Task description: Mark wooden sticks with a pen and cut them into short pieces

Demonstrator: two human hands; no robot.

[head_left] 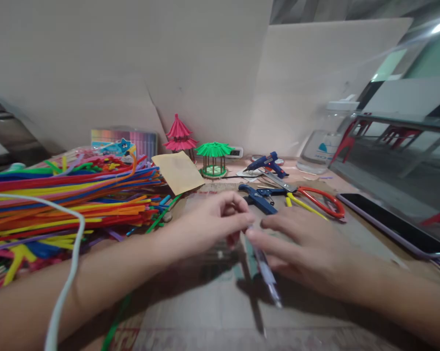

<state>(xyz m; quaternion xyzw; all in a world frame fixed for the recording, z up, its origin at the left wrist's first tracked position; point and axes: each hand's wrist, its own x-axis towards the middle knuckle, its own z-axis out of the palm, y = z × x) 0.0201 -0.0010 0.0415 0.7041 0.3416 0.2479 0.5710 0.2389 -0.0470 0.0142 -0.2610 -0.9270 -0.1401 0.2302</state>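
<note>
My left hand hovers over the middle of the cardboard, thumb and fingertips pinched together; what lies between them is too small and blurred to name. Close to its right, my right hand has its fingers stretched toward the left fingertips, with the index finger and middle finger apart. A pale purple pen slants beneath the right fingers; whether they touch it I cannot tell. Beside the pen runs a thin dark stick-like strip, its upper end near the left fingertips. A small green piece shows between them, blurred.
Bundled coloured pipe cleaners fill the left, crossed by a white cable. Behind stand a pink-roofed model, a green-roofed model and a blue glue gun. Orange-handled scissors, a phone and a bottle are right.
</note>
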